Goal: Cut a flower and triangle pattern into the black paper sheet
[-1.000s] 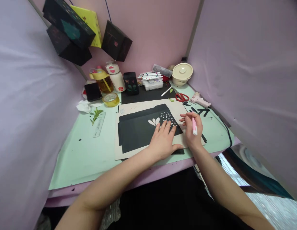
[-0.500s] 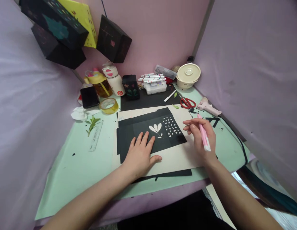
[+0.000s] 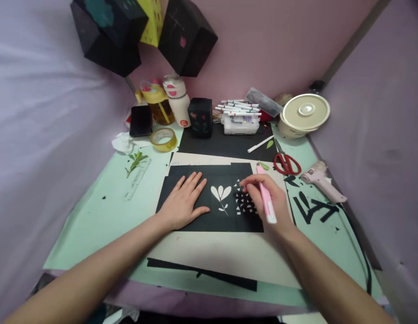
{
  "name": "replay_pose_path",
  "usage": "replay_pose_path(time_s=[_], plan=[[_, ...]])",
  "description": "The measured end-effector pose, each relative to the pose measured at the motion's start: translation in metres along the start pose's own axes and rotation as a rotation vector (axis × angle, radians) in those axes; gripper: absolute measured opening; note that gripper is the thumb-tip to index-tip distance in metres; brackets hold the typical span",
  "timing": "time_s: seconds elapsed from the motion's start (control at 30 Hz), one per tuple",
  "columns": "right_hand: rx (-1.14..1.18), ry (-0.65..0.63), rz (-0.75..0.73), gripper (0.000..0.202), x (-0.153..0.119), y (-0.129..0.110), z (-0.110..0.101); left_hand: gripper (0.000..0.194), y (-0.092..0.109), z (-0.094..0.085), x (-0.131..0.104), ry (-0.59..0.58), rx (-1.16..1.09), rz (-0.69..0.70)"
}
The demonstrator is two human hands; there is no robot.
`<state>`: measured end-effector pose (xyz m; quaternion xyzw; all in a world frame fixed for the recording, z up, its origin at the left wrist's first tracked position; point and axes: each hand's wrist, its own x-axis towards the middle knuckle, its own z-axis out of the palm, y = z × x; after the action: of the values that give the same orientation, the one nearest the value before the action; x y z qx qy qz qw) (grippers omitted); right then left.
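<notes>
My left hand (image 3: 185, 200) lies flat with fingers spread on the left part of a sheet of black paper (image 3: 222, 222). To its right, a flower-shaped cut-out (image 3: 221, 193) shows white through the paper. My right hand (image 3: 267, 198) holds a pink craft knife (image 3: 265, 195) against its fingers, the white end pointing toward my wrist; no blade can be made out. Its thumb and forefinger are at a patch of small triangular cut-outs (image 3: 243, 204), partly covering them. Beneath the black paper is a larger white board (image 3: 209, 252).
Red-handled scissors (image 3: 287, 164), a pink glue gun (image 3: 321, 182) and black paper scraps (image 3: 310, 209) lie to the right. At the back stand a lidded bowl (image 3: 305, 112), white markers (image 3: 239, 108) and bottles (image 3: 178, 105). Leftward are tape (image 3: 164, 140), a leafy sprig (image 3: 136, 162) and a ruler (image 3: 137, 180).
My right hand has moved left onto the small cut-outs, still with the knife. The black paper has turned to lie straighter, my left hand staying on it. The camera view has shifted.
</notes>
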<state>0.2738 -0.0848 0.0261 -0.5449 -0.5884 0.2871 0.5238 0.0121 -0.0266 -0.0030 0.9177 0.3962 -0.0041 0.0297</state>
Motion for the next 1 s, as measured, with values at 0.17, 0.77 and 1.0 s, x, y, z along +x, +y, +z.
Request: replay_pose_path(time_s=[0.17, 0.77, 1.0], plan=[[-0.122, -0.066, -0.135, 0.015, -0.016, 0.012, 0.003, 0.085, 0.001, -0.004, -0.002, -0.022, -0.047, -0.015], [-0.183, -0.239, -0.282, 0.025, -0.018, 0.040, 0.016, 0.085, 0.005, -0.008, -0.004, -0.033, -0.058, -0.028], [-0.283, -0.219, -0.171, 0.023, -0.016, 0.042, 0.019, 0.082, 0.005, -0.004, -0.002, -0.001, -0.080, -0.023]])
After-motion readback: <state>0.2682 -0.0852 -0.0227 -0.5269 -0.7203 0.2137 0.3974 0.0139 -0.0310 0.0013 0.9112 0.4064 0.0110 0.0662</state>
